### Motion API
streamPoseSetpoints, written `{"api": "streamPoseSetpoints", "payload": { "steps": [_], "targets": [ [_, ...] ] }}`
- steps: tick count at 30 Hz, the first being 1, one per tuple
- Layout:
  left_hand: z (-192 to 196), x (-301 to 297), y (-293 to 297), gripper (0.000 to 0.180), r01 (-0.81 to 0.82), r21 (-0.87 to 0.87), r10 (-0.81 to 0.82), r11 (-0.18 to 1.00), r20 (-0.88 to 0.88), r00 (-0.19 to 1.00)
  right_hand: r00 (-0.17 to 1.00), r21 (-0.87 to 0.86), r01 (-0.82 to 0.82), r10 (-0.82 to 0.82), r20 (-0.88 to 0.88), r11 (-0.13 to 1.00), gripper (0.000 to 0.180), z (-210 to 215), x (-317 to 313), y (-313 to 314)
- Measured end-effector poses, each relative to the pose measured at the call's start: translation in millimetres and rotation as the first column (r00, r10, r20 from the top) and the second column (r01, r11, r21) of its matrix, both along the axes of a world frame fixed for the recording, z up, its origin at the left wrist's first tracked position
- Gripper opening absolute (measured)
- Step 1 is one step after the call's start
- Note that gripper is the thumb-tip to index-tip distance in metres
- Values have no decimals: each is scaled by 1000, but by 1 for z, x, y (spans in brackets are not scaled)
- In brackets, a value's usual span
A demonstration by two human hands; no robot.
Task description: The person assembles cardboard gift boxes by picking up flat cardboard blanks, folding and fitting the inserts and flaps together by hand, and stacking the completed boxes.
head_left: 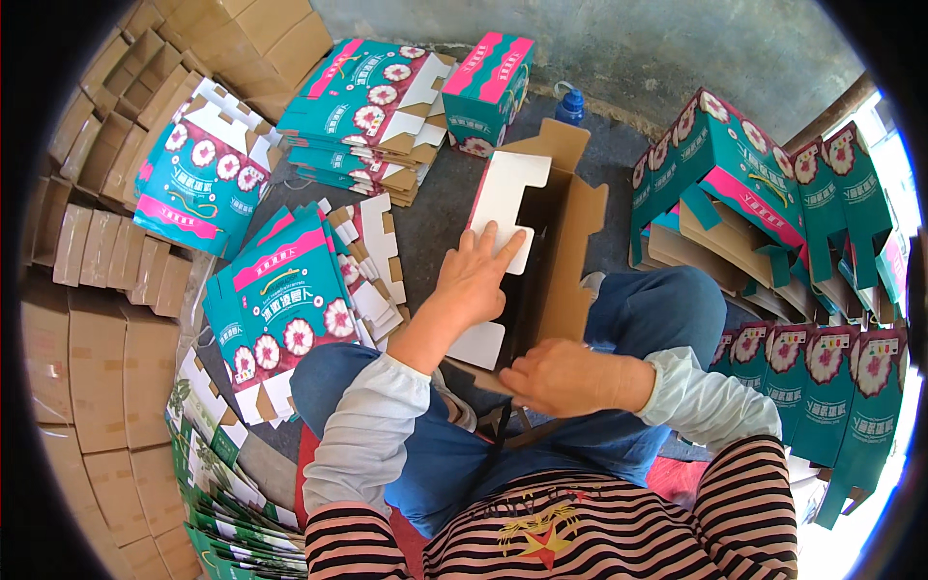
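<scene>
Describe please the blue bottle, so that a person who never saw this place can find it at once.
Find the grey wall at the top. Near its foot, right of the upright teal-and-pink box and just beyond the open carton, is the blue bottle. Its rounded blue body sets it apart from the flat-sided cardboard around it.

White Chinese characters [288, 307] mark teal cartons [263, 336]; dark lettering [543, 501] crosses the striped shirt [633, 541].
</scene>
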State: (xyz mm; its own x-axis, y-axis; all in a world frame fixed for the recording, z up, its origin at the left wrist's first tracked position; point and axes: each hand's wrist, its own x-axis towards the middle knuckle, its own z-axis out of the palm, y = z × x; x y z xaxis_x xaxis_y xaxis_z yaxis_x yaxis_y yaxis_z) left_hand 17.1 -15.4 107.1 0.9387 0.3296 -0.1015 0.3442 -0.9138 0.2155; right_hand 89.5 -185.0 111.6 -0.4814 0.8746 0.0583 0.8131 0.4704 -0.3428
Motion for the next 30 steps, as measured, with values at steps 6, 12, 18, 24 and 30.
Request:
{"api": "streamPoseSetpoints", "payload": {
  "steps": [6, 12, 18, 24, 30],
  "targets": [
    [-22, -3, -2, 62, 11, 215, -11, 976, 0, 1000, 997, 46, 62, -60, -41, 997, 21, 6, -1, 4],
    [-32, -17, 4, 41, 3, -19, 3, 1000, 282, 959, 837, 130, 502, -518, 174, 855, 32, 6, 18, 6],
    [-26, -36, -30, 65, 8, 61, -24, 998, 258, 966, 849, -21, 485, -465, 252, 874, 31, -5, 83, 47],
    [-37, -31, -53, 49, -70, 126, 35, 990, 261, 965, 456, 272, 855, -890, 12, 441, 36, 2, 191, 89],
    [-50, -31, -81, 34, -83, 124, 36, 989, 339, 940, 844, 280, 525, -535, -44, 804, 33, -16, 203, 96]
  ]
}}
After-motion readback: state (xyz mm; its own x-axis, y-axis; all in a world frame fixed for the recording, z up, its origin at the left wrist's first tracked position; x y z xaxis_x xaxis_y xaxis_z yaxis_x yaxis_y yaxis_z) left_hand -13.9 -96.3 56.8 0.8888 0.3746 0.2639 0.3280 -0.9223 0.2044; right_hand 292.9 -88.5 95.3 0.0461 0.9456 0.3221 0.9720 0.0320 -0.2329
